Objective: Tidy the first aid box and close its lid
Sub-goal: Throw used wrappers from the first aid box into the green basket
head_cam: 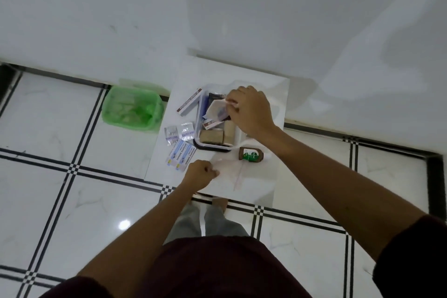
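A clear first aid box [198,139] with a dark rim stands open on a small white table [261,184]. Inside lie brown packets, a dark packet and white wrappers. My right hand [250,110] reaches over the box and pinches a white wrapper [215,107] at its top. At the table's near edge my left hand [199,174] is closed on the edge of a clear plastic sheet [229,172], maybe the lid or a bag. A brown bottle [250,154] with a green label lies on its side beside the box.
A long white carton [189,102] lies left of the box. Several bandage sachets and blister strips [180,144] are spread at the table's left. A green plastic basket [132,108] sits on the tiled floor by the wall. My legs stand at the table's near edge.
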The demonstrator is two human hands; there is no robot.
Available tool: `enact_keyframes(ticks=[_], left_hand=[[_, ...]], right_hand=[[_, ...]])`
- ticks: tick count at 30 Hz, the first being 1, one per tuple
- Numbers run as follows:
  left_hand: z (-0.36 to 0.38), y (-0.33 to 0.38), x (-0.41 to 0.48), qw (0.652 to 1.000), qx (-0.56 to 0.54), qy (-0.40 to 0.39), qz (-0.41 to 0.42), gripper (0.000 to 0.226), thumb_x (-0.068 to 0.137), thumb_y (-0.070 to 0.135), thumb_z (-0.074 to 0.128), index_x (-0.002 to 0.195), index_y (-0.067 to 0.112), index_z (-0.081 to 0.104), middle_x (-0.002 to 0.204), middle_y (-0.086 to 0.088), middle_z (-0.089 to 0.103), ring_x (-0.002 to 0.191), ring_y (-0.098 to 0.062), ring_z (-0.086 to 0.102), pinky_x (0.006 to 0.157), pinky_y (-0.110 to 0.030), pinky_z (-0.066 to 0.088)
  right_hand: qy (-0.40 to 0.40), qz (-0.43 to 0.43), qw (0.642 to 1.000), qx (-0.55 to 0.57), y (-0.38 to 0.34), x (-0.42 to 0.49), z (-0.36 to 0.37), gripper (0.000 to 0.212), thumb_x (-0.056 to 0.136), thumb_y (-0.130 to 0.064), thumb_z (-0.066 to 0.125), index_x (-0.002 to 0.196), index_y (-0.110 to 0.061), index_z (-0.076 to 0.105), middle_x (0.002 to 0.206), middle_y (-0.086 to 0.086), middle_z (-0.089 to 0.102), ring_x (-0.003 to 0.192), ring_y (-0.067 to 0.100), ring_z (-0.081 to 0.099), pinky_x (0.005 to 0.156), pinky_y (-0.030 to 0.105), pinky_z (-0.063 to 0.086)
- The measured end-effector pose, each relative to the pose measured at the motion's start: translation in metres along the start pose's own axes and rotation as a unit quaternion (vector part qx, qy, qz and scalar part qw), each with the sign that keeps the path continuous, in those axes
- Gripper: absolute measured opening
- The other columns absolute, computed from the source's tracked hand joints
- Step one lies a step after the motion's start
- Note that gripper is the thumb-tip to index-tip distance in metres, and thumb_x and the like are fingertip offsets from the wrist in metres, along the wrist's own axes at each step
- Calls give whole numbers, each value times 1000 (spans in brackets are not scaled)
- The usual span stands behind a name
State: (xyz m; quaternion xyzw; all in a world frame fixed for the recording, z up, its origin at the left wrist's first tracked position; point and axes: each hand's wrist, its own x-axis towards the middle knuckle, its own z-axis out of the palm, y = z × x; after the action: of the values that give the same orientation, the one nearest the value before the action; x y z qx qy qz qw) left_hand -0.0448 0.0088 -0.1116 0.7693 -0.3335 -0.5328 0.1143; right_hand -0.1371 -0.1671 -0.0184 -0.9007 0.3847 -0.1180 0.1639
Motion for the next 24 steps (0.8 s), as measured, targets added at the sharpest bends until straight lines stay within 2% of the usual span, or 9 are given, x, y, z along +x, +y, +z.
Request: enact_keyframes(ticks=[2,5,8,11,14,16,19,22,24], left_hand=[[-24,5,-22,998,-32,-60,-3,29,86,25,63,61,15,54,64,-2,61,60,-15,61,55,-20,43],[-70,5,-57,987,-121,-108,-20,22,86,22,63,71,7,62,64,-4,68,52,-13,57,54,-23,42],[-113,-3,-82,969,-244,-17,-41,15,85,13,61,78,1,65,52,0,64,47,-14,50,50,-24,36],[-147,-19,-87,912,-373,147,-84,9,83,10,59,79,5,65,47,0,63,37,-11,48,42,-21,30],[-172,-36,-73,843,-483,211,-104,4,82,11,60,82,8,61,42,2,59,33,-7,48,33,-14,29],[-183,-45,-60,811,-529,220,-119,3,83,9,60,83,7,58,40,2,58,32,-7,50,31,-13,30],[-199,-54,-40,791,-554,226,-132,7,82,4,61,78,1,58,41,-4,61,34,-11,56,32,-13,34],[-222,-68,-11,786,-545,246,-158,8,81,1,61,75,-3,58,39,-7,60,35,-13,58,32,-13,35],[-242,-85,18,785,-532,265,-176,9,79,1,62,74,-5,59,36,-7,59,39,-16,58,31,-14,35]], right_hand=[[11,127,983,129,-4,-1,-9,8,81,-16,59,75,-12,65,72,2,65,68,19,57,60,30,46],[64,310,907,279,-5,-2,-16,29,74,-9,63,53,-14,44,50,0,45,48,15,42,50,26,35],[85,443,789,416,-10,-3,-20,21,73,-6,64,59,-10,49,60,13,54,44,19,50,49,29,46],[34,510,649,564,-33,4,-16,11,75,3,63,72,-3,55,63,17,56,43,21,50,49,30,50],[-57,512,578,633,-67,17,-2,16,79,8,59,69,-2,52,61,15,52,49,22,51,44,25,52],[-104,511,557,647,-90,26,12,16,81,8,57,70,-2,50,63,14,49,56,21,51,40,23,53],[-143,501,571,634,-129,46,36,6,85,8,53,84,2,52,67,14,51,58,20,53,43,28,57],[-142,519,591,601,-163,72,72,24,86,9,48,110,7,50,87,20,57,59,21,57,48,33,58],[-139,540,601,573,-181,94,103,31,87,9,46,117,7,48,96,22,57,57,20,58,50,34,57]])
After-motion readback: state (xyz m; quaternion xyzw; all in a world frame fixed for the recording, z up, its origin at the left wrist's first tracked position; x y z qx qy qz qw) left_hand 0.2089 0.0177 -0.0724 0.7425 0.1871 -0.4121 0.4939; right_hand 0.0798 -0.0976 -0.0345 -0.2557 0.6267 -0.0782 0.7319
